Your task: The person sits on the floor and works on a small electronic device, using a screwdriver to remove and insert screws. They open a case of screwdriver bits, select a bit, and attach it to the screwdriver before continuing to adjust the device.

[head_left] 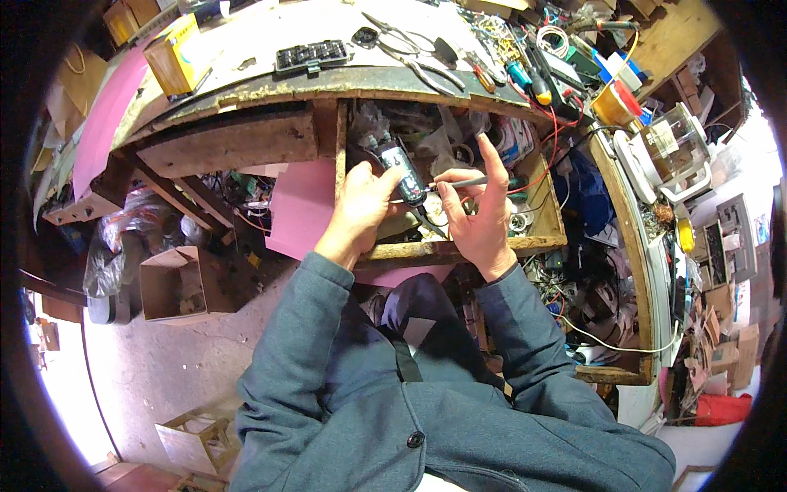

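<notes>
My left hand [361, 207] is closed around a dark, oblong electronic device [402, 174], thumb pressed along its face. What looks like a circuit board shows on its upper side, and a black cable leaves its lower end. In my right hand [480, 220] a slim grey pen-like tool [469, 183] is pinched between thumb and fingers, with the index finger raised. The tool's tip points at the device's lower end; whether it touches cannot be seen. Both hands are over an open wooden drawer [459, 247] holding plastic bags, wires and small parts.
On the workbench [246, 82] lie a black parts case [311, 56], pliers [422, 70], a yellow box [177, 57] and several screwdrivers. A red wire [554, 152] runs into the drawer. Tangled cables fill the right side compartment. A cardboard box [182, 283] sits on the floor at left.
</notes>
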A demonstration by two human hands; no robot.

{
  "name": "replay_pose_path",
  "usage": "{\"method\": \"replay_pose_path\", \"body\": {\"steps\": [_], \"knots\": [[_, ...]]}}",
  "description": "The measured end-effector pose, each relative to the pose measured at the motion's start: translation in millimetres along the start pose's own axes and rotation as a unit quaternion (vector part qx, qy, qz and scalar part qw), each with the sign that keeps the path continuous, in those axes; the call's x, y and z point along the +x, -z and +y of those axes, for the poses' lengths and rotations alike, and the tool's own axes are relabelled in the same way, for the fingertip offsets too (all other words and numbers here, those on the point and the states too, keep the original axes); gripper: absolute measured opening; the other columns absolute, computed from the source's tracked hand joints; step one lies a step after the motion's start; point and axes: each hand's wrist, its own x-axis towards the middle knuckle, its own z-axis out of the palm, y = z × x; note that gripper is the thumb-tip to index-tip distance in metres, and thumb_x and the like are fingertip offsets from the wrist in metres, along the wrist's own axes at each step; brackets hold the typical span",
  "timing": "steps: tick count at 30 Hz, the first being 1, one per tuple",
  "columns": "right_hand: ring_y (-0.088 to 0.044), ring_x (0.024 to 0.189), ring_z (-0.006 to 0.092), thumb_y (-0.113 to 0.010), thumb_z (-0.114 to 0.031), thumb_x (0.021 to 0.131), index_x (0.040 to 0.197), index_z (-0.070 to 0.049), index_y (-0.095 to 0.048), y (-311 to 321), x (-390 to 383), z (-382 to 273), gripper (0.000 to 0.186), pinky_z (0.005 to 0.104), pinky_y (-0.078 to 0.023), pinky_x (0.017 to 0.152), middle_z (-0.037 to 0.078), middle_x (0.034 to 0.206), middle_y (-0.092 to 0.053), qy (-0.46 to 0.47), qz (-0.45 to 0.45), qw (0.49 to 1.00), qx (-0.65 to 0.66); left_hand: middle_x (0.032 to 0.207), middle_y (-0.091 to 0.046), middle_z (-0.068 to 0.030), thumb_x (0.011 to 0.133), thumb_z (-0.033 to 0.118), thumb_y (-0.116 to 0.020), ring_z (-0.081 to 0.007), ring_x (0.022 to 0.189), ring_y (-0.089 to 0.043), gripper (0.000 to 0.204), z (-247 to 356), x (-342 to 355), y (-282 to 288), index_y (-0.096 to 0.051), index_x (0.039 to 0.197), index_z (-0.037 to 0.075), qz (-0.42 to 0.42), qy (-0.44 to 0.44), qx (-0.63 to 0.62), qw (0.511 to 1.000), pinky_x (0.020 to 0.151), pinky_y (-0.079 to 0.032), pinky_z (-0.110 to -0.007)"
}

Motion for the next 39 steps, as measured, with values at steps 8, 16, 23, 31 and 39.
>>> {"method": "replay_pose_path", "body": {"steps": [8,16,23,31,39], "knots": [[-0.074,0.104,0.0247,-0.060,0.014,0.092,0.153,-0.006,-0.035,5.2,5.8,0.2,0.068,0.0368,-0.057,0.094,0.015,0.111,-0.074,0.001,-0.086,0.994,0.068,0.090,-0.069,-0.0050,0.097,0.024,-0.071,-0.0125,0.075,-0.068,0.024,-5.3,3.7,1.6,-0.058,0.104,0.005,0.015,-0.008,0.033,0.999,0.058,-0.055,-0.027],[-0.076,0.078,0.0186,-0.080,0.003,0.084,0.155,-0.009,-0.037,6.0,3.6,-2.3,0.084,0.0306,-0.060,0.069,0.011,0.089,-0.077,-0.048,-0.014,0.999,-0.015,0.089,-0.066,-0.0075,0.095,0.019,-0.072,-0.0148,0.074,-0.069,0.028,-5.4,6.2,5.1,-0.056,0.105,-0.002,0.015,0.000,0.054,0.998,0.060,-0.059,-0.030],[-0.076,0.076,0.0231,-0.082,0.003,0.081,0.161,-0.010,-0.026,-0.2,3.4,-0.3,0.098,0.0340,-0.060,0.068,0.012,0.086,-0.075,-0.030,0.007,0.998,-0.050,0.091,-0.070,-0.0073,0.097,0.022,-0.071,-0.0140,0.074,-0.070,0.025,-3.3,2.1,0.0,-0.058,0.105,0.001,0.024,-0.011,0.026,0.999,0.060,-0.059,-0.029],[-0.076,0.076,0.0230,-0.082,0.004,0.081,0.160,-0.007,-0.024,-1.2,4.1,-2.7,0.099,0.0330,-0.060,0.069,0.013,0.085,-0.075,-0.020,0.011,0.999,-0.046,0.091,-0.071,-0.0048,0.098,0.023,-0.070,-0.0119,0.072,-0.070,0.022,-5.5,5.2,1.9,-0.062,0.105,0.003,0.034,0.005,0.036,0.999,0.055,-0.055,-0.025],[-0.077,0.078,0.0210,-0.078,0.002,0.087,0.156,-0.008,-0.027,-3.2,5.0,-2.5,0.087,0.0328,-0.060,0.069,0.013,0.090,-0.076,-0.049,-0.006,0.999,0.004,0.092,-0.071,-0.0050,0.099,0.022,-0.068,-0.0124,0.075,-0.070,0.022,-5.2,5.7,2.0,-0.062,0.107,0.003,0.025,0.012,0.011,1.000,0.058,-0.058,-0.026]]}}
